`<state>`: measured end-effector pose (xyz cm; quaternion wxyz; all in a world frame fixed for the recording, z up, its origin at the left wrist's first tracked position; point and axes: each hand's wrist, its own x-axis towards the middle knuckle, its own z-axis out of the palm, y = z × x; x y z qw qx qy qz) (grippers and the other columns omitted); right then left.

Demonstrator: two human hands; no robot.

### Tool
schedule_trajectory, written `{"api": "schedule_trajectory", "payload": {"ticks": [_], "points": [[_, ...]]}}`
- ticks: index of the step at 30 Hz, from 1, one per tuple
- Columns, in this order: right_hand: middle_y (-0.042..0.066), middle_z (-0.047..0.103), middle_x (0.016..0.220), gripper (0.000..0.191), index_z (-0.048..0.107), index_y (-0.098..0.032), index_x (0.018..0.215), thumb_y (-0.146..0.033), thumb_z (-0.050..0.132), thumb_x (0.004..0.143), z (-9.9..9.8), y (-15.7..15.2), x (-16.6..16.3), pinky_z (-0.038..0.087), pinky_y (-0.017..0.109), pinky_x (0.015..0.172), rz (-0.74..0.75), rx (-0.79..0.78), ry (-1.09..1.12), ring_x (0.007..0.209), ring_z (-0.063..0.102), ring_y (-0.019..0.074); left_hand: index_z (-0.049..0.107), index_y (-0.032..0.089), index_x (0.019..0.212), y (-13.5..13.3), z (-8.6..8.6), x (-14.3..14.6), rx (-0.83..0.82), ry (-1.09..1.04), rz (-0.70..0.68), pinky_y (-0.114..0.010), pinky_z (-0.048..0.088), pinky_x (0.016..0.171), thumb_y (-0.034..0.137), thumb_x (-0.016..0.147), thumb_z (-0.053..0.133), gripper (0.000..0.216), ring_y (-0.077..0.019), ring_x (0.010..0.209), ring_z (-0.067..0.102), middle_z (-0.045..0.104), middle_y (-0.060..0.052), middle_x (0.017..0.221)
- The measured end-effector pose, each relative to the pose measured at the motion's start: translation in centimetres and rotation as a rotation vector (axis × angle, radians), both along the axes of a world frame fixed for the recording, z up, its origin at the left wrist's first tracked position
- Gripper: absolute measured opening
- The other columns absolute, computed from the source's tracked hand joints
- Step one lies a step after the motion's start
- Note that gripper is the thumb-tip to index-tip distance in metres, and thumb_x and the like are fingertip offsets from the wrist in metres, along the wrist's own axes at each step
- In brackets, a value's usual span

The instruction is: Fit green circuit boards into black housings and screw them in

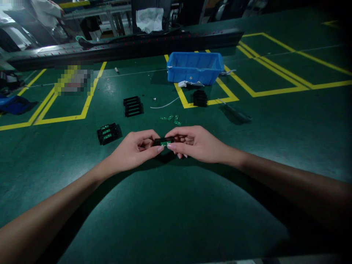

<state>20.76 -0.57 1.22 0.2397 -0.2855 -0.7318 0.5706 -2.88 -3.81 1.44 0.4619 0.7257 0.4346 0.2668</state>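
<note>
Between my two hands is a small black plastic housing (pixel 165 139) with a little green circuit board (pixel 164 143) on its near face. My left hand (pixel 140 148) pinches its left end, and my right hand (pixel 194 145) grips the right end. Both thumbs press close together at the board. Just beyond my hands lie several loose green circuit boards (pixel 176 119). To the left sit black housings with green boards fitted (pixel 107 133). Farther back is a row of black housings (pixel 133 106) in which I see no boards. My fingertips behind the held housing are partly hidden.
A blue bin (pixel 195 69) stands at the back, with black parts (pixel 200 98) in front of it. A dark-handled tool (pixel 235 113) lies to the right. A thin white strip (pixel 165 105) rests mid-table. A long black rail (pixel 132 46) crosses the far side.
</note>
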Motion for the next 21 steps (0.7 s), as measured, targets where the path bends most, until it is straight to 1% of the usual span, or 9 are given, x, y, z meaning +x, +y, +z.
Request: {"api": "schedule_trajectory", "payload": {"ticks": [6, 13, 21], "points": [[0.001, 0.065, 0.076, 0.025, 0.067, -0.01, 0.108, -0.03, 0.067, 0.093, 0.17, -0.02, -0.04, 0.051, 0.02, 0.055, 0.006, 0.002, -0.014, 0.061, 0.061, 0.0093, 0.066, 0.013, 0.093, -0.03, 0.05, -0.01, -0.002, -0.007, 0.004, -0.017, 0.027, 0.049, 0.037, 0.091, 0.068, 0.024, -0.0046, 0.054, 0.037, 0.046, 0.006, 0.06], [0.001, 0.065, 0.075, 0.029, 0.068, -0.01, 0.114, -0.031, 0.066, 0.094, -0.1, -0.03, 0.04, 0.05, 0.019, 0.054, 0.0, -0.004, 0.005, 0.06, 0.061, 0.0087, 0.067, 0.013, 0.092, 0.07, 0.04, -0.01, 0.028, 0.013, 0.002, -0.017, 0.027, 0.048, 0.036, 0.091, 0.068, 0.023, -0.0043, 0.054, 0.037, 0.046, 0.006, 0.06], [0.002, 0.066, 0.077, 0.031, 0.068, -0.01, 0.116, -0.032, 0.066, 0.094, 0.0, 0.05, 0.13, 0.051, 0.019, 0.055, 0.009, -0.004, -0.007, 0.062, 0.062, 0.0092, 0.067, 0.014, 0.091, -0.09, 0.13, 0.03, 0.037, 0.024, 0.002, -0.017, 0.027, 0.048, 0.037, 0.092, 0.068, 0.023, -0.0046, 0.054, 0.037, 0.047, 0.006, 0.061]]}}
